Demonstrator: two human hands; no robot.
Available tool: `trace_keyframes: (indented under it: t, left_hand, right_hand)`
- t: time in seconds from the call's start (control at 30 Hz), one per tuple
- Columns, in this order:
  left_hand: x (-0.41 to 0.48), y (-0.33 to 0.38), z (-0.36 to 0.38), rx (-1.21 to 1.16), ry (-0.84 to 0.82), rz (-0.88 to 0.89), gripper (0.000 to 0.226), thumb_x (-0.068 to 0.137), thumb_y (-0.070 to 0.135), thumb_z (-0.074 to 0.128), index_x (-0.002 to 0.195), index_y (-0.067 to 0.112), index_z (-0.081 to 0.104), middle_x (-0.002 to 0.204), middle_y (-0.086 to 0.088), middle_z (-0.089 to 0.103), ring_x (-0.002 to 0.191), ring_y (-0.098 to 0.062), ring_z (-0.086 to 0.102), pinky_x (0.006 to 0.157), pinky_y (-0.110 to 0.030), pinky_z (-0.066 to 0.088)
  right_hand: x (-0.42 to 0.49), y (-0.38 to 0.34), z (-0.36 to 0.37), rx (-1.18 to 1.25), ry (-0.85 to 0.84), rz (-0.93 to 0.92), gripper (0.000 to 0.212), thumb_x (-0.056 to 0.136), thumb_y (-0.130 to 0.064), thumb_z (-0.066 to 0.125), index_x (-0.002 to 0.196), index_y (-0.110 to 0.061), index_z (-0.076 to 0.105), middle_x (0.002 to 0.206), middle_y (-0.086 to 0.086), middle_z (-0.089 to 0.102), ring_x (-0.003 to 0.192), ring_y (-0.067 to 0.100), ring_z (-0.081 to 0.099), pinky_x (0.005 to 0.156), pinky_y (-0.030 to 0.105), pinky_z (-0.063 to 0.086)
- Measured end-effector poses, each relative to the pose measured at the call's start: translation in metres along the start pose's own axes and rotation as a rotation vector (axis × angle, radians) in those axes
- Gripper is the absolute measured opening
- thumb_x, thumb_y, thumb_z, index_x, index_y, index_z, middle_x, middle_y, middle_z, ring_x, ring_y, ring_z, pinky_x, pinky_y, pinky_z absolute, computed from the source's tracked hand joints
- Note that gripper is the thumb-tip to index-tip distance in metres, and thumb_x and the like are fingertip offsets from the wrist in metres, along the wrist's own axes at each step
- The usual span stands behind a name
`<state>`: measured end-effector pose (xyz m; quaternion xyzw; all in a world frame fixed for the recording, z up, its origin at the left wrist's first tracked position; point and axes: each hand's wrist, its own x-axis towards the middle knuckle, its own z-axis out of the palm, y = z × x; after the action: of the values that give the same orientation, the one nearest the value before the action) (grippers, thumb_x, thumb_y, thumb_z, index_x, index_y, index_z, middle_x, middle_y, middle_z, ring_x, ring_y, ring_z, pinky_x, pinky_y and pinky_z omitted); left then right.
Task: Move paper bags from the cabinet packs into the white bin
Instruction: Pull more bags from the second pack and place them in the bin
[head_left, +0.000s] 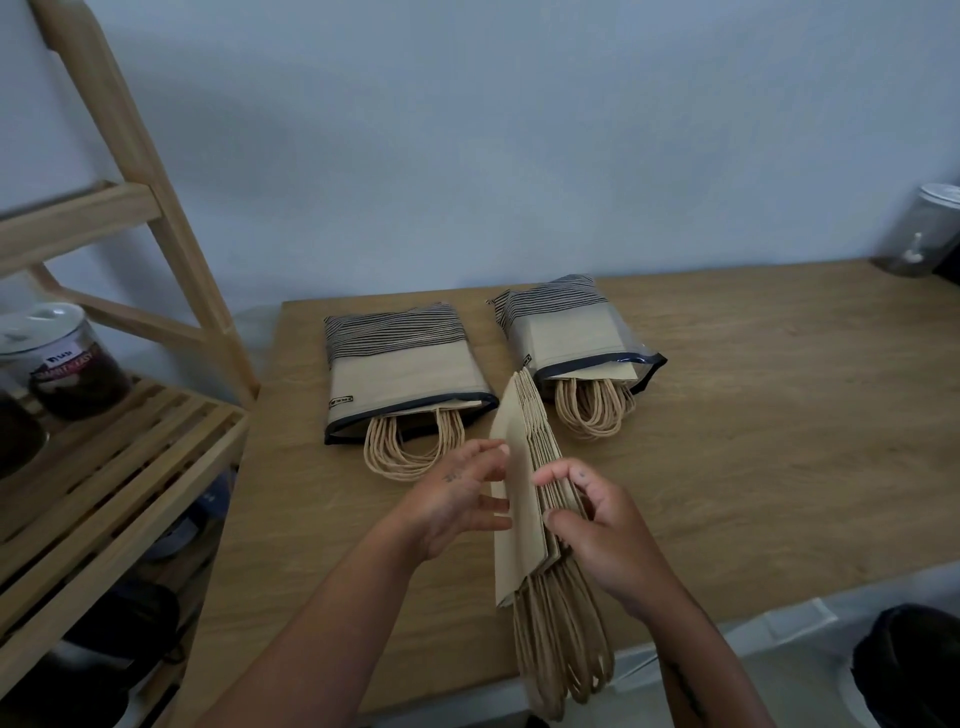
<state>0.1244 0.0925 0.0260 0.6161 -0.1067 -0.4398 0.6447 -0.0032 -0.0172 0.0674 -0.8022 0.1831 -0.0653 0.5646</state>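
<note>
A stack of several flat brown paper bags (522, 499) stands on edge over the wooden table (753, 441), twine handles hanging toward me. My right hand (602, 535) grips the stack from the right, thumb and fingers curled round its edge. My left hand (457, 499) touches the stack's left face with straight fingers. Two clear packs lie flat behind it, the left pack (400, 364) and the right pack (571, 327), each with more paper bags inside and handles sticking out of the open end. No white bin is in view.
A wooden slatted shelf unit (119, 467) stands at the left with a glass jar (67, 358) on it. A clear lidded container (924, 228) sits at the table's far right. A dark round object (909, 670) lies low at the right.
</note>
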Motion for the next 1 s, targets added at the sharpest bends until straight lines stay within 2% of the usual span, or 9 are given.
trace_keyframes:
  t: [0.1,0.17,0.27,0.33,0.43,0.6,0.77,0.87,1.0]
  left_hand:
    - [-0.001,-0.013,-0.005,0.045,0.010,-0.011,0.039,0.096,0.021,0.047,0.134,0.016,0.044,0.122,-0.010,0.055,0.104,-0.030,0.060,0.083,-0.036,0.054]
    - [-0.003,-0.025,-0.004,0.088,0.005,-0.040,0.044,0.095,0.014,0.049,0.138,0.017,0.040,0.117,-0.010,0.060,0.101,-0.026,0.061,0.080,-0.033,0.052]
    - [-0.005,-0.042,0.000,0.080,0.002,-0.028,0.050,0.094,0.009,0.052,0.140,0.018,0.037,0.120,-0.007,0.063,0.103,-0.025,0.061,0.081,-0.036,0.051]
    - [-0.008,-0.048,0.001,0.103,0.008,0.006,0.049,0.093,0.011,0.055,0.139,0.019,0.038,0.129,-0.006,0.059,0.113,-0.024,0.059,0.090,-0.040,0.049]
    - [-0.009,-0.052,0.002,0.183,0.036,0.054,0.058,0.090,0.011,0.059,0.142,0.021,0.037,0.135,-0.009,0.050,0.119,-0.021,0.052,0.085,-0.028,0.050]
    - [-0.010,-0.056,0.007,0.263,0.061,0.115,0.061,0.087,0.012,0.063,0.142,0.020,0.037,0.135,-0.008,0.045,0.105,-0.009,0.054,0.074,-0.008,0.047]
    - [-0.013,-0.062,0.009,0.406,0.069,0.164,0.064,0.076,0.028,0.076,0.132,0.034,0.046,0.124,-0.002,0.035,0.112,-0.016,0.050,0.101,-0.021,0.041]
    - [-0.020,-0.059,0.010,0.381,0.104,0.200,0.067,0.069,0.033,0.081,0.129,0.038,0.049,0.122,0.002,0.033,0.117,-0.019,0.044,0.108,-0.030,0.039]
    - [-0.036,-0.041,0.012,0.101,-0.027,0.219,0.067,0.078,0.012,0.073,0.133,0.033,0.042,0.124,0.006,0.048,0.102,-0.005,0.058,0.084,-0.020,0.054]
  right_hand:
    - [0.007,-0.003,-0.002,-0.034,-0.067,0.030,0.044,0.088,-0.002,0.048,0.112,-0.037,0.058,0.110,-0.005,0.066,0.118,0.047,0.046,0.095,0.059,0.042]
    - [0.013,-0.006,-0.002,-0.025,-0.086,-0.001,0.036,0.092,-0.017,0.050,0.116,-0.044,0.055,0.121,-0.017,0.058,0.125,0.024,0.050,0.100,0.038,0.044]
    - [0.020,-0.009,-0.001,-0.137,-0.100,-0.031,0.038,0.088,-0.028,0.059,0.122,-0.043,0.052,0.115,-0.021,0.052,0.094,-0.017,0.049,0.079,0.009,0.036]
    - [0.023,-0.010,0.003,-0.205,-0.090,0.003,0.045,0.087,-0.018,0.056,0.125,-0.040,0.051,0.093,-0.014,0.060,0.053,-0.009,0.045,0.054,0.011,0.037]
    - [0.031,-0.006,0.007,-0.299,-0.078,0.106,0.050,0.083,-0.010,0.048,0.123,-0.040,0.051,0.074,-0.007,0.055,0.033,0.002,0.037,0.036,0.018,0.032]
    - [0.031,0.003,0.004,-0.285,-0.033,0.120,0.054,0.072,0.002,0.060,0.112,-0.034,0.056,0.091,-0.003,0.061,0.061,0.012,0.055,0.053,0.026,0.046]
    - [0.026,0.029,-0.024,0.158,0.009,0.208,0.051,0.065,0.015,0.066,0.095,-0.026,0.062,0.111,0.010,0.059,0.087,0.023,0.059,0.064,0.033,0.053]
    - [0.020,0.047,-0.032,0.506,-0.021,0.229,0.067,0.038,0.000,0.084,0.098,-0.017,0.060,0.108,0.015,0.060,0.084,0.025,0.062,0.055,0.030,0.056]
    - [0.016,0.051,-0.027,0.713,-0.024,0.134,0.090,0.015,-0.022,0.094,0.098,-0.017,0.061,0.093,0.004,0.069,0.079,0.020,0.066,0.053,0.029,0.056]
